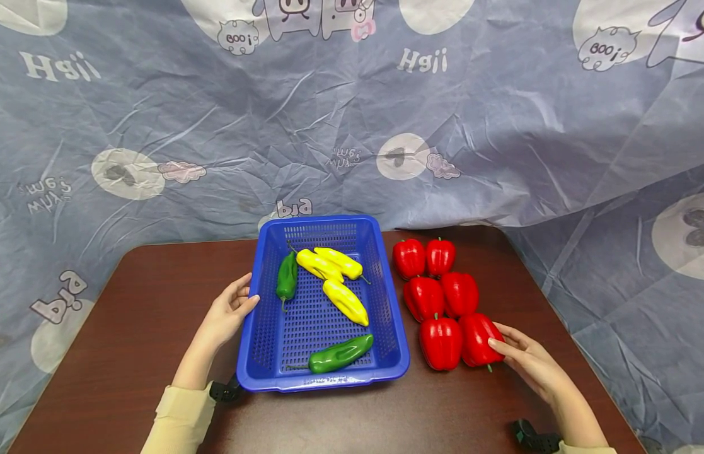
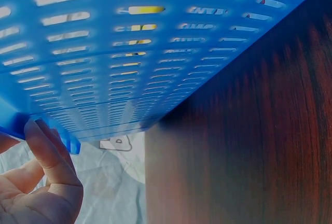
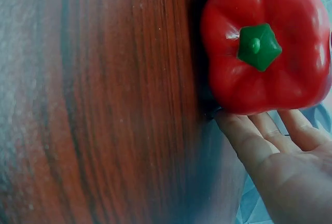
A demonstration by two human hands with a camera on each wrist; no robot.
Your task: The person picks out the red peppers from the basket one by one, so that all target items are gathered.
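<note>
A blue plastic basket (image 1: 323,382) with slotted walls stands mid-table. Inside lie three yellow peppers (image 1: 346,302) and two long green peppers (image 1: 341,354). My left hand (image 1: 229,313) pinches the basket's left rim, thumb over the edge and fingers outside; the left wrist view shows the fingers (image 2: 49,154) against that rim. To the right of the basket, several red bell peppers (image 1: 440,342) sit close together in pairs. My right hand (image 1: 527,359) touches the nearest right red bell pepper (image 3: 264,84), with fairly straight fingers along its outer side and the thumb near its top.
The brown wooden table (image 1: 159,302) has rounded far corners. Behind it and down its right side hangs a grey-blue printed cloth (image 1: 329,113). Dark wrist straps (image 1: 225,391) sit on both wrists. The front pair of red peppers stands close to the basket's right wall.
</note>
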